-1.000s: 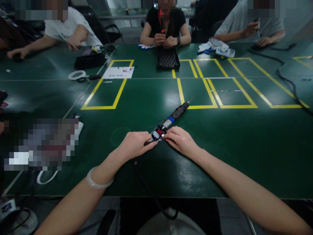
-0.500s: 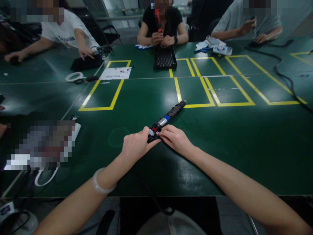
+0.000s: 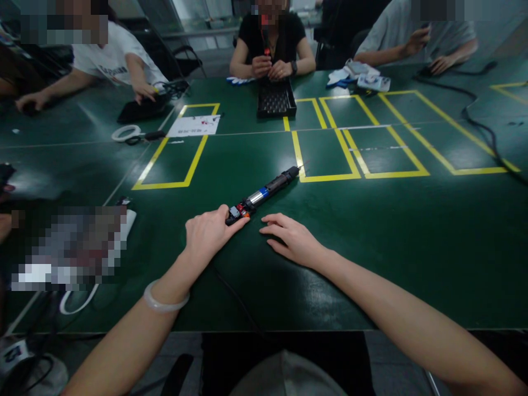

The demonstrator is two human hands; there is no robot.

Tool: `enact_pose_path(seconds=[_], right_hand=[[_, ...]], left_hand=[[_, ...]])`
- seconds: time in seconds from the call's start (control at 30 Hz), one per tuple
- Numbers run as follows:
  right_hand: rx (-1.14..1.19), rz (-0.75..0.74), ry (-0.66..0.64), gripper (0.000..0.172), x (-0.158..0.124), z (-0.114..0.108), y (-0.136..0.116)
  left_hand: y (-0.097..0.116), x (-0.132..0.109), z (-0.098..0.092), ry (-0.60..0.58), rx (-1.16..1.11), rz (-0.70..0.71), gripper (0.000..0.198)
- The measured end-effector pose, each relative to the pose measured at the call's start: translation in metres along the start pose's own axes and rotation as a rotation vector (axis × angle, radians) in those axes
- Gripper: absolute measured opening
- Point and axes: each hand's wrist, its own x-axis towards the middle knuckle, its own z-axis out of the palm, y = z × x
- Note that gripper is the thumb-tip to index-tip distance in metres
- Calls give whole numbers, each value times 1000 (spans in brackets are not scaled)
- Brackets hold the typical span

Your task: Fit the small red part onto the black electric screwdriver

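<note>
An electric screwdriver (image 3: 264, 192) lies on the green table (image 3: 371, 231), its bit pointing away to the upper right and its black cord running back toward me. My left hand (image 3: 206, 234) grips the near end of the tool, thumb and fingers closed on it. My right hand (image 3: 291, 239) rests flat on the table just right of that end, fingers stretched out, apart from the tool and holding nothing.
Yellow tape rectangles (image 3: 325, 148) mark the table. A black tray (image 3: 275, 100), a paper sheet (image 3: 193, 125) and a white tape roll (image 3: 126, 132) lie farther off. Three people sit across the table. A black cable (image 3: 482, 129) runs at right.
My left hand has slid the screwdriver to the left while gripping its near end. My right hand has let go of the tool and now lies open on the table.
</note>
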Motion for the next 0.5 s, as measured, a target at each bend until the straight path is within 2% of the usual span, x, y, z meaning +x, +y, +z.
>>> enact_pose_path(seconds=[0.17,0.4,0.5], right_hand=[[-2,2,-13,21,-1,-2,0],[-13,7,-38,20,-3,-1,-1],[-22,4,-35,19,-3,-1,0]], left_hand=[[-29,18,9,21,-10,-97,79],[-71,52,15,-21,-63,-314,85],[-88,63,16,-20,-84,-331,93]])
